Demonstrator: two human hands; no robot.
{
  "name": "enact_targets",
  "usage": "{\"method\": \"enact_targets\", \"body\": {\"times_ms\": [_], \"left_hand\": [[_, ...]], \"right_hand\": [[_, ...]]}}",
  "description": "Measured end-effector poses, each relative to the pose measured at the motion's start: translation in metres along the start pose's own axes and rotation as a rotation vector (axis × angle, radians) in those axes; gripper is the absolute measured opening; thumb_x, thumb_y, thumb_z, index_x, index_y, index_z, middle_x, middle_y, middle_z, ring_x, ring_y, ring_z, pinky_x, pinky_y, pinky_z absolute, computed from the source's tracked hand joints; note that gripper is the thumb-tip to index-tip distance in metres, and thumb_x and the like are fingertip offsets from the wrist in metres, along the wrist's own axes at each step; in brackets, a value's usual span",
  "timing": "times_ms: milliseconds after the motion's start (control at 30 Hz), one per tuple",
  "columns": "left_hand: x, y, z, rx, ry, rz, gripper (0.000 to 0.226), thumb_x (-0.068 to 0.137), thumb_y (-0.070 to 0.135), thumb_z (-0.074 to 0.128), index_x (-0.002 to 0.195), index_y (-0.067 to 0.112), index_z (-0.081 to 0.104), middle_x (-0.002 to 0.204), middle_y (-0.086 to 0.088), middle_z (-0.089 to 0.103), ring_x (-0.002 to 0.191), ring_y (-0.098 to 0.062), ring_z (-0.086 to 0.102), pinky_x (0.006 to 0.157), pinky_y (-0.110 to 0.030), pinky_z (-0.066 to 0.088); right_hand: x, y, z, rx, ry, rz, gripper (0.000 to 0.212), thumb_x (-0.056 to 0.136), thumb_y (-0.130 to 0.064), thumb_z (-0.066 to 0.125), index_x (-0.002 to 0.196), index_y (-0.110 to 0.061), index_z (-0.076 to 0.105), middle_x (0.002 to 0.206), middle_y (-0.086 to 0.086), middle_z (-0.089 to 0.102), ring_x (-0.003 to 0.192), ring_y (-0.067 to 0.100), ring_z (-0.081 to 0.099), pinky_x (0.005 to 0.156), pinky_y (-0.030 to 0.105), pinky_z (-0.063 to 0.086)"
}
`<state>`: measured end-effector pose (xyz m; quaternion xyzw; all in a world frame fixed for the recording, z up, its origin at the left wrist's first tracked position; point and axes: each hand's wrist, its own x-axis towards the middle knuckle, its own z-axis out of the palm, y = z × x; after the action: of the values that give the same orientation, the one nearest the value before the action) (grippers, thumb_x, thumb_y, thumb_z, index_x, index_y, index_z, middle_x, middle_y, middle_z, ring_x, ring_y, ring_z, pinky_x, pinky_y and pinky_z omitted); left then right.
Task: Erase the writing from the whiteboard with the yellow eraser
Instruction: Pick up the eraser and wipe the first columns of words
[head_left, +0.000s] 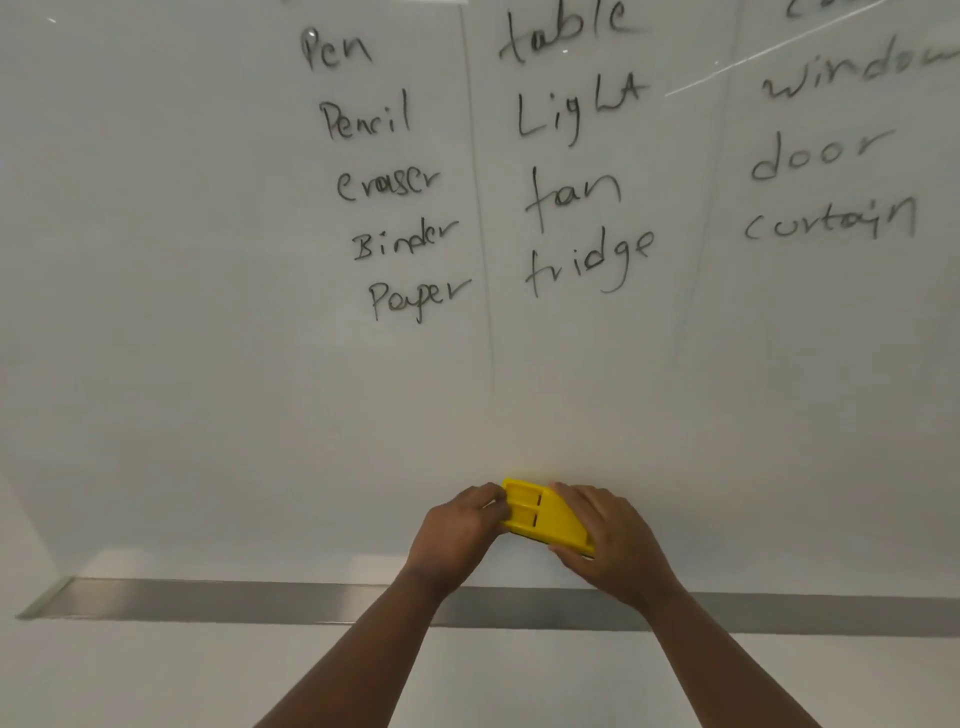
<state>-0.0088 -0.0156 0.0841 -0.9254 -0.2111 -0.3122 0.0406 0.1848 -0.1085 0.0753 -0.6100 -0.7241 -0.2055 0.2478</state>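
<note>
The yellow eraser (543, 516) is held low against the whiteboard (208, 364), just above the tray. My left hand (460, 530) grips its left end and my right hand (610, 540) wraps its right end, hiding part of it. Black handwritten words (576, 192) fill three columns on the upper half of the board, well above the eraser: "Pen, Pencil, eraser, Binder, Paper", then "table, Light, fan, fridge", then "window, door, curtain".
A grey metal tray ledge (260, 603) runs along the board's bottom edge, crossed by both forearms. Thin vertical lines (483, 234) separate the word columns. A plain pale wall lies below the ledge.
</note>
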Motion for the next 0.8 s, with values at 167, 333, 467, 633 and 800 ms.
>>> {"method": "enact_targets", "body": {"times_ms": [167, 333, 467, 633, 800], "left_hand": [[0.012, -0.014, -0.024, 0.067, 0.240, 0.135, 0.026, 0.072, 0.012, 0.078, 0.097, 0.009, 0.072, 0.102, -0.007, 0.071, 0.108, -0.028, 0.063, 0.067, -0.029, 0.058], [0.026, -0.040, -0.057, 0.124, 0.433, 0.072, 0.040, 0.097, 0.023, 0.035, 0.129, 0.004, 0.048, 0.129, -0.019, 0.054, 0.130, -0.032, 0.039, 0.110, -0.043, 0.025], [0.041, -0.078, -0.092, 0.117, 0.621, -0.245, 0.054, 0.087, 0.017, 0.035, 0.135, -0.007, 0.035, 0.140, -0.027, 0.041, 0.135, -0.031, 0.025, 0.112, -0.046, 0.013], [0.069, -0.120, -0.130, 0.200, 0.729, -0.359, 0.059, 0.090, 0.019, 0.031, 0.143, -0.005, 0.019, 0.152, -0.019, 0.019, 0.141, -0.025, 0.011, 0.116, -0.042, 0.003], [0.090, -0.139, -0.141, 0.262, 0.799, -0.345, 0.057, 0.093, 0.020, 0.028, 0.144, -0.003, 0.018, 0.152, -0.020, 0.020, 0.142, -0.026, 0.012, 0.117, -0.033, -0.004]], "right_hand": [[0.033, -0.004, -0.011, -0.099, 0.253, -0.015, 0.065, 0.063, -0.032, 0.083, 0.117, -0.004, 0.060, 0.096, 0.013, 0.067, 0.081, 0.027, 0.066, 0.066, 0.029, 0.053], [0.068, -0.005, -0.024, -0.137, 0.451, -0.054, 0.055, 0.076, -0.038, 0.054, 0.124, -0.012, 0.047, 0.095, 0.017, 0.064, 0.090, 0.022, 0.048, 0.074, 0.030, 0.040], [0.081, -0.007, -0.028, -0.230, 0.449, -0.239, 0.050, 0.076, -0.031, 0.053, 0.125, -0.025, 0.045, 0.107, 0.013, 0.051, 0.092, 0.026, 0.046, 0.071, 0.035, 0.050], [0.081, -0.008, -0.007, -0.466, 0.403, -0.416, 0.047, 0.082, -0.027, 0.051, 0.128, -0.032, 0.043, 0.119, 0.006, 0.042, 0.093, 0.028, 0.045, 0.072, 0.036, 0.044], [0.090, -0.007, 0.003, -0.578, 0.439, -0.411, 0.045, 0.086, -0.019, 0.049, 0.128, -0.035, 0.044, 0.120, 0.001, 0.043, 0.095, 0.025, 0.046, 0.073, 0.038, 0.043]]}}
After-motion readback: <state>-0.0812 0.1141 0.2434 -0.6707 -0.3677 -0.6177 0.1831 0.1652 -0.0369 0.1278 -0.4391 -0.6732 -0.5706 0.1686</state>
